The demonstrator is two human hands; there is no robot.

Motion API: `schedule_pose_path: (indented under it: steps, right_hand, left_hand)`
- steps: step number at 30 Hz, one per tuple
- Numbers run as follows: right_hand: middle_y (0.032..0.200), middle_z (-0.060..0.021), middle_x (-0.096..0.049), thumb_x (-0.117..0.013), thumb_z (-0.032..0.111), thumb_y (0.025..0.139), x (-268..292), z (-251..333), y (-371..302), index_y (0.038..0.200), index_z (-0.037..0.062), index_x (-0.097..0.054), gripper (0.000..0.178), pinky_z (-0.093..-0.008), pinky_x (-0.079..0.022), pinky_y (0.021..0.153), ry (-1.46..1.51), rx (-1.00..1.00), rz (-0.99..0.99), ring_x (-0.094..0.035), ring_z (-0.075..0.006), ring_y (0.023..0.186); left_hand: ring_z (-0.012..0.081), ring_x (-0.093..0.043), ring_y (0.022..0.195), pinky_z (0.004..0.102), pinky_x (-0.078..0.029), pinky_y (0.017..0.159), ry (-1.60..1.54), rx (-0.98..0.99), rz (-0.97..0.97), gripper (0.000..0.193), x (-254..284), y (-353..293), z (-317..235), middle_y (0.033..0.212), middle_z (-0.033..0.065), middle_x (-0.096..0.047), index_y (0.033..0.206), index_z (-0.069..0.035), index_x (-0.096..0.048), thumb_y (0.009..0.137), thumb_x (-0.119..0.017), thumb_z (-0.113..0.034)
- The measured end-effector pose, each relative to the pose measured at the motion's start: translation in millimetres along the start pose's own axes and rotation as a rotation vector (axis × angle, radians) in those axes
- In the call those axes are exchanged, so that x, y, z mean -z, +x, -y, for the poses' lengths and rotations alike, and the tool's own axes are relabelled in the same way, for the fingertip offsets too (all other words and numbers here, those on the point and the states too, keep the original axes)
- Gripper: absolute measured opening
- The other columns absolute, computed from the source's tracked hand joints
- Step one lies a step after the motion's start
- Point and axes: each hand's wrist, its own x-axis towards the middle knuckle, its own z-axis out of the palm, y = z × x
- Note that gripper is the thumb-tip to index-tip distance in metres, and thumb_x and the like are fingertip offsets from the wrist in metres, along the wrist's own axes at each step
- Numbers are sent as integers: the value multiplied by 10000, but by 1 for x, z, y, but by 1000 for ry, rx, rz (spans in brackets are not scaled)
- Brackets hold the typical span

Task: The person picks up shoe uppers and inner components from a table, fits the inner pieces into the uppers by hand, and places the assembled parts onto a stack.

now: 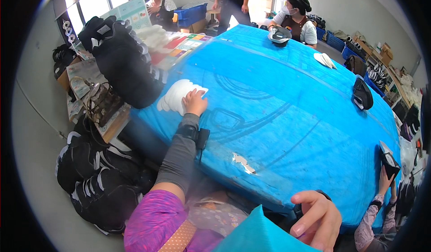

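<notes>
A fanned row of white insoles lies on the blue-covered table at the left. My left hand is over the right end of that row, its fingers closed on an insole there. A grey sleeve and a black wrist strap cover that forearm. My right hand is raised at the near edge of the table, fingers apart and bent, with nothing visible in them. Just left of it a teal pointed piece rises from the lower edge; I cannot tell what it is. Black shoes stand piled beyond the insoles.
The blue table cover has a torn patch near me. More black shoes hang at my left. Co-workers sit around the table; one's hands hold a shoe at the right. A black shoe and insoles lie farther off.
</notes>
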Motion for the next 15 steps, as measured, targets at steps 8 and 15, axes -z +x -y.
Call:
schedule_pose_path:
  steps: [8, 15]
  right_hand:
    - [1369, 128, -568, -639, 93, 945, -2, 7, -10, 1331, 288, -618, 433, -664, -361, 1046, -103, -62, 4, -626, -283, 1041]
    - [1381, 189, -548, -598, 293, 974, -23, 20, -3, 1322, 422, -593, 371, -651, -328, 1069, -3, -99, -196, -617, -258, 1063]
  left_hand:
    - [303, -378, 1370, 590, -191, 1140, -6, -32, -68, 350, -4, 3, 8, 1426, 75, -514, 1181, -251, -679, 842, -635, -326]
    - [270, -476, 1291, 557, -295, 1081, 17, -97, -133, 310, -8, 3, 12, 1347, 53, -585, 1113, -254, -701, 818, -658, -339]
